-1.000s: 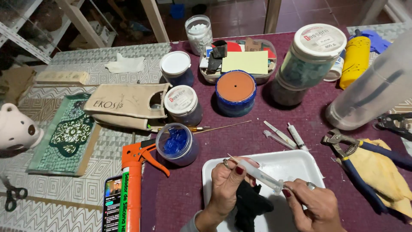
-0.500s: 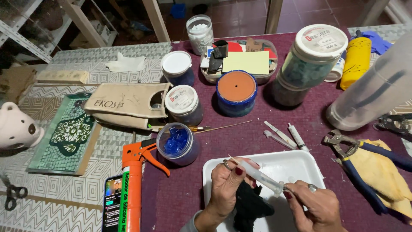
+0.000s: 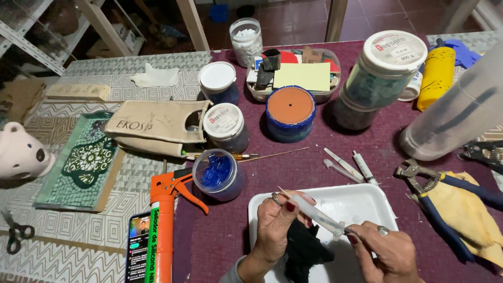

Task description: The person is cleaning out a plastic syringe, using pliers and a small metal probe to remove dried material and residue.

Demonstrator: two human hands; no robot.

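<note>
Both hands sit at 6 o'clock over the white tray (image 3: pixel 361 196). Left hand (image 3: pixel 277 230) has its fingers (image 3: pixel 291 205) curled round the barrel of a clear syringe (image 3: pixel 314 214), and the right hand (image 3: pixel 385 251) pinches the plunger end, so both are closed on it; a black cloth (image 3: pixel 304 251) lies under the left one. Packages, big to small: tall clear jar with a white labelled lid (image 3: pixel 385 71) at 1 o'clock, orange caulk gun with a green-labelled tube (image 3: pixel 162 230) at 8, blue tub with a terracotta lid (image 3: pixel 290 112) at 12, small white-lidded jar (image 3: pixel 226 126) at 11 on the bench.
</note>
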